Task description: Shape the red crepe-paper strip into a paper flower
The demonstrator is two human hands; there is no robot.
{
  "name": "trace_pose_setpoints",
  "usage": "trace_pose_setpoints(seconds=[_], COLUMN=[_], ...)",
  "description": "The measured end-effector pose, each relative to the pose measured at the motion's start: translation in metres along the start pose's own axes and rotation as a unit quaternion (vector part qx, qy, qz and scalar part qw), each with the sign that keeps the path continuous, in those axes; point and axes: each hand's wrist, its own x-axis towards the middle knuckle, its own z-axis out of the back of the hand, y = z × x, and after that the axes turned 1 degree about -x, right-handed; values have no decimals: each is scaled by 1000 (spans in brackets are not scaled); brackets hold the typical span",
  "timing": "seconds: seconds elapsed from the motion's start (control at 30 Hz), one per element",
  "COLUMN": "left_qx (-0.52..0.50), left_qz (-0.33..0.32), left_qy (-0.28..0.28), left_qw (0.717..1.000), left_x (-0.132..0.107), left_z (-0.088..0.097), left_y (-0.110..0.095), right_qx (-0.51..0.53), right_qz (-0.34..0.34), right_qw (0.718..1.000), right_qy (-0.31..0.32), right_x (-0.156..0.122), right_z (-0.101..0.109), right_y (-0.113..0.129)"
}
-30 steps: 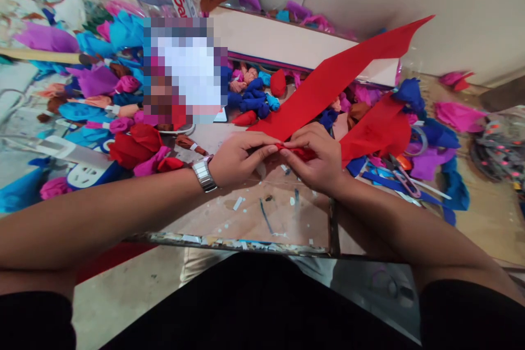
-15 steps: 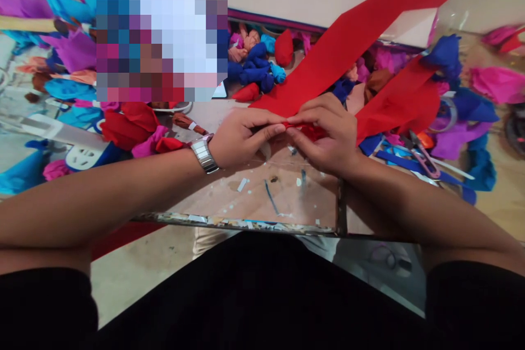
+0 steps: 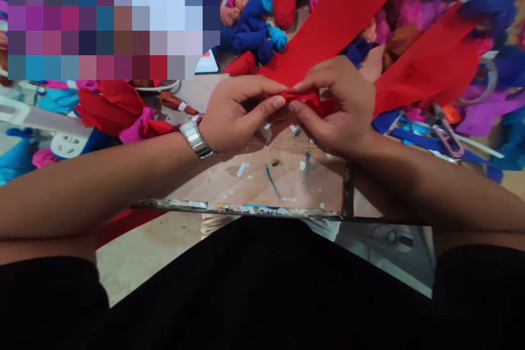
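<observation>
Both hands pinch the gathered edge of a red crepe paper strip (image 3: 328, 16) just above the table (image 3: 254, 175). My left hand (image 3: 240, 109) has its thumb and fingertips closed on the crumpled fold, and a silver watch circles that wrist. Fingertips meeting the left ones, my right hand (image 3: 344, 101) is closed on the same fold, with bunched red paper showing inside its curled fingers. From there the strip runs up and away to the far right. Another red paper length (image 3: 426, 65) lies to the right, behind the right hand.
Left of my wrist are a red paper flower (image 3: 110, 106), a brown paper bundle (image 3: 178, 103) and a white power strip (image 3: 69, 139). Blue paper rosebuds (image 3: 250, 33) lie beyond the hands. Pink-handled scissors (image 3: 451, 139) and a tape roll (image 3: 488, 79) sit at right amid coloured scraps.
The hands and table edge sit higher in the picture as the view shifts. My right hand has spread slightly, and more bunched red paper shows inside it. Both hands keep their pinch.
</observation>
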Motion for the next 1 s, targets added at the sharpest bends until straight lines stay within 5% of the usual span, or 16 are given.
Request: trace_pose_setpoints(seconds=[0.3,0.4,0.57,0.7,0.87,1.0], left_qx=[33,42,-7,1,3,-10], left_qz=[44,65,10,6,44,64], left_qy=[15,15,-3,-14,6,-1], left_qw=[998,997,1000,1000,999,998], left_x=[3,3,2,3,4,3], left_z=[2,3,1,0,2,0], left_y=[-1,-2,-2,-2,-8,-7], right_qx=[-4,-9,-27,-18,-17,31], right_qz=[139,127,69,103,53,80], right_qw=[989,990,997,994,998,996], right_qy=[-51,-53,-20,-25,0,-21], right_x=[2,1,1,1,0,-1], right_z=[-3,-3,-3,-2,-2,-4], right_y=[-13,-11,-7,-7,-5,-4])
